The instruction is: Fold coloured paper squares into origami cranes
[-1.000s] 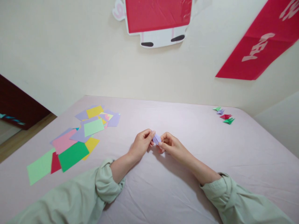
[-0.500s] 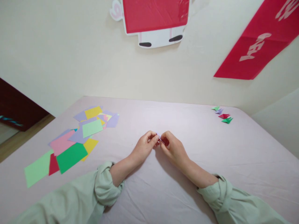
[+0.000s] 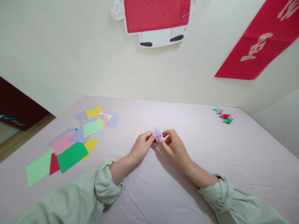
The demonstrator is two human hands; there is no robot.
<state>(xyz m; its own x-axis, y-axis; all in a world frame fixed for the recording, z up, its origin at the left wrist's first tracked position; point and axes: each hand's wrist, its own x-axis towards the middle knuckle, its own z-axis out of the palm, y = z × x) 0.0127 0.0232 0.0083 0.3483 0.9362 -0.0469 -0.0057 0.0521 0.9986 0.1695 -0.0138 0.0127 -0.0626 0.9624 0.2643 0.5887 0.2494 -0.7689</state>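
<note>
red banner (image 3: 265, 48) | red-and-white cutout (image 3: 156, 17), both on wall (image 3: 70, 59) | dark panel (image 3: 18, 104), possibly door

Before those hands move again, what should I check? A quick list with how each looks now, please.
1. Left hand holding the folded purple paper: ok, pinched at its left side.
2. Right hand holding it too: cannot tell; it is right at the paper's edge, but contact is unclear.
3. Sleeves clear of the paper: ok, both rolled up.
4. Small folded pieces out of the way: ok, at the table's far right.
5. Loose sheets neatly stacked: not ok, spread and overlapping.
6. Creases sharp: cannot tell, too small.
</note>
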